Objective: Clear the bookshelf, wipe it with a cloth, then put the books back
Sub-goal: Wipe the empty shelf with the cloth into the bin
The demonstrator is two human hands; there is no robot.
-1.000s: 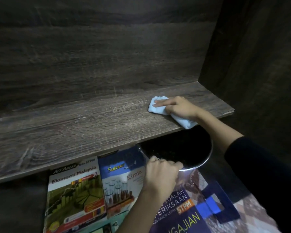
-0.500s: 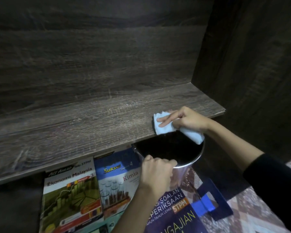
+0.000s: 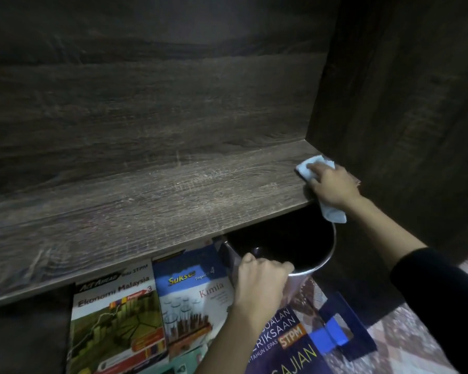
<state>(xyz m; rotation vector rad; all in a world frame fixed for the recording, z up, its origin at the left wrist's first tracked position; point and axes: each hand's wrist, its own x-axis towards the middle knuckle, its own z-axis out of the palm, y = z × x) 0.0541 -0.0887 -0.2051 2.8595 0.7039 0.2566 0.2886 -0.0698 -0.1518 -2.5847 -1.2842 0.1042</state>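
At the far right end of the dark, wood-grain shelf board (image 3: pixel 146 206), close against the bookcase's right side panel (image 3: pixel 403 103), the right hand (image 3: pixel 333 184) lies on a small light blue cloth (image 3: pixel 312 164). Its fingers are laid fairly straight over the cloth and press it onto the board. One end of the cloth sticks out past the fingertips towards the back corner. The other end trails from under the wrist and hangs over the board's front edge. The arm behind this hand wears a black sleeve (image 3: pixel 438 287). Just below the front edge, under that hanging end, stands a round, shiny metal pot (image 3: pixel 327 255) with a dark inside. The left hand (image 3: pixel 262 282) grips its near rim with fingers curled over the edge. The books are off the board and lie flat on the lower level. A green and white "Ekonomi Malaysia" book (image 3: pixel 114 319) is on the left. A blue and white "Sukses Kimia" book (image 3: pixel 195 300) lies touching its right side. A purple "STPM" book (image 3: pixel 287 336) is nearest the camera, partly hidden by the left forearm. To the right of the purple book lies a dark blue bag handle (image 3: pixel 343 327) on a patterned floor covering (image 3: pixel 416 333).
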